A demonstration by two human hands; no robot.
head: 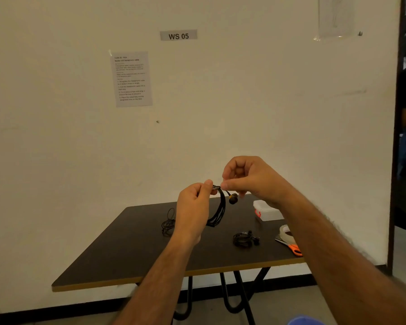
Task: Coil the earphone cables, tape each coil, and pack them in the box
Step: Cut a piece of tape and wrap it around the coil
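coiled earphone cable point(218, 212) pinched between both hands

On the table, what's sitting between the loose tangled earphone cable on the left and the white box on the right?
In the head view, only bare dark table lies between the loose cable and the white box; the held coil hangs in front.

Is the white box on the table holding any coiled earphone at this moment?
No: the white box has its lid on, and one coiled earphone lies on the table outside it.
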